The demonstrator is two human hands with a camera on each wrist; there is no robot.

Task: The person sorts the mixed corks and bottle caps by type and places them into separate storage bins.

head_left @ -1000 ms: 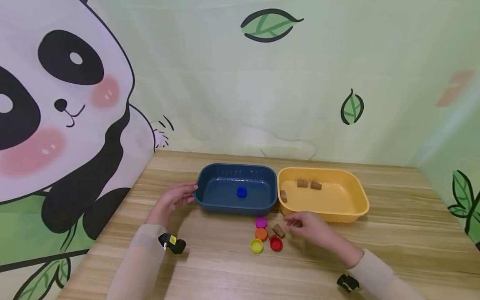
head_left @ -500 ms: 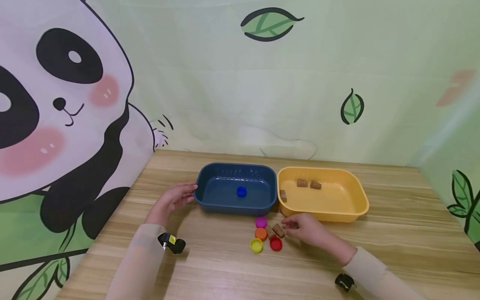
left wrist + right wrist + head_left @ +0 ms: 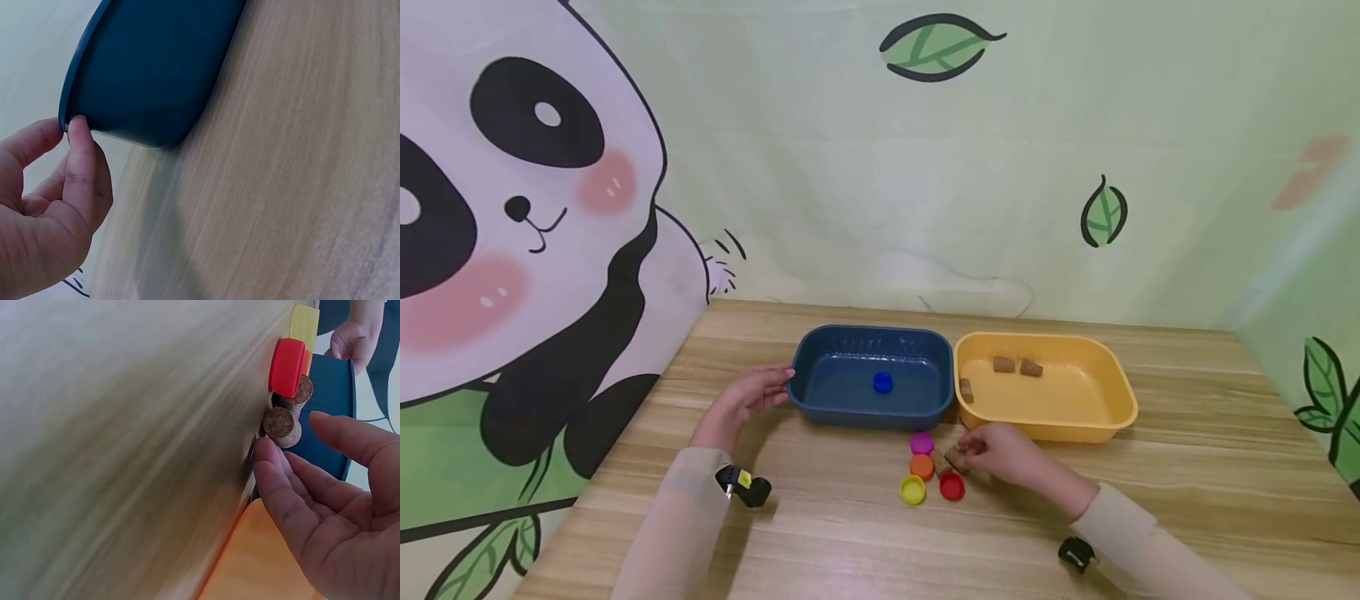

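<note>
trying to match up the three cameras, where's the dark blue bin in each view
Head: the dark blue bin sits at table centre, left of the yellow bin, left hand at its left rim.
Left wrist: it fills the upper left, fingertips touching its rim.
Right wrist: a dark blue sliver at the right edge, behind the corks.
Shared landmark: the wooden table.

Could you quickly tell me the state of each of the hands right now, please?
Left hand: open, fingertips touching the blue tray's rim.
Right hand: open, fingers around a cork, not yet gripping.
</note>
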